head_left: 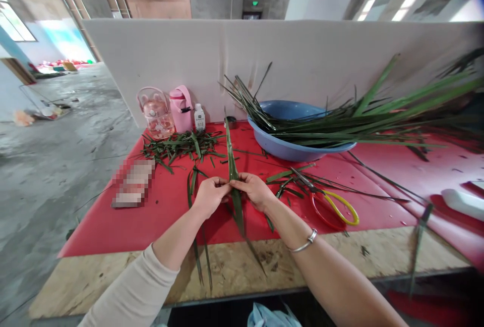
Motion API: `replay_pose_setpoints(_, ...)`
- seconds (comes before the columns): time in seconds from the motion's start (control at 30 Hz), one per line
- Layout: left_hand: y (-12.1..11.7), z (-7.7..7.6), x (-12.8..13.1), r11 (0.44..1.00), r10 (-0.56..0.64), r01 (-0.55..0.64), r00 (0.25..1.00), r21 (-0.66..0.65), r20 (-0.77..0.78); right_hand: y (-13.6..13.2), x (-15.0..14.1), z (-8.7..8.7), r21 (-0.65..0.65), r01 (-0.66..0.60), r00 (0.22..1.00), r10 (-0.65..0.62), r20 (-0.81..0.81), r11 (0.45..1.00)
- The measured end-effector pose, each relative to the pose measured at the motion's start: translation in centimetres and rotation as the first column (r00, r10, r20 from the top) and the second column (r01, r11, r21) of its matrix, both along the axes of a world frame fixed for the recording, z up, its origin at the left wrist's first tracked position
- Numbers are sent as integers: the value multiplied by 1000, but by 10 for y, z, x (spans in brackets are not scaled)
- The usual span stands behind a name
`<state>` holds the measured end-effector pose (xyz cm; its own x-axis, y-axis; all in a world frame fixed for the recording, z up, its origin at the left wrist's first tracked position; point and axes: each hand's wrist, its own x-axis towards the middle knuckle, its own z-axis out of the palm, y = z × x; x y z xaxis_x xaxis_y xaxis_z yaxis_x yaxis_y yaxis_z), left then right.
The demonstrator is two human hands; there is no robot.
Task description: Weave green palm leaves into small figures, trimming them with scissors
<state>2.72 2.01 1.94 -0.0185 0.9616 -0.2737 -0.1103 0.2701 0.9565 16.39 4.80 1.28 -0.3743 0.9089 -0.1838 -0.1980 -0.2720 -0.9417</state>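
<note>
A long green leaf strip [237, 211] stands between my two hands, one tip pointing toward the back wall and the other hanging toward the table's front edge. My left hand [212, 195] pinches it from the left at mid-length. From the right, my right hand [252, 189] pinches the same spot, thumb on top, fingertips almost touching those of the left. More narrow strips [193, 191] hang down beside and under my left hand. Scissors [325, 201] with red and yellow handles lie to the right of my right hand, among cut leaf pieces [289, 183].
A blue basin [291, 153] full of long leaves [340, 125] stands at the back right. Leaf scraps [185, 145] are heaped at the back left, before a pink bottle [182, 110], a clear pink jug [157, 117] and a small white bottle [199, 117]. A blurred rectangular object [134, 183] lies left.
</note>
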Motion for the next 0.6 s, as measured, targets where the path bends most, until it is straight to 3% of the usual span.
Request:
replay_pose_setpoints(0.2, -1, -3, 0, 999, 2, 4, 989, 41, -150, 0, -4, -2, -44, 43, 999, -41, 28, 998)
replay_pose_setpoints(0.33, 2, 0, 0, 996, -18, 43, 955, 79, -295, 2, -3, -4, 41, 13, 998, -15, 62, 999)
replay_pose_setpoints(0.4, 4, 3, 2, 998, -53, 62, 971, 30, -233, 5, -1, -5, 172, 54, 986, -80, 149, 984)
replay_pose_setpoints(0.5, 6, 6, 6, 984, -163, 164, 986, -66, 20, 6, 2, -4, 392, 119, 916, -253, 310, 912)
replay_pose_setpoints(0.6, 6, 6, 8, 966, -241, 249, 964, -67, 110, 5, 2, -3, 496, 147, 854, -362, 372, 856)
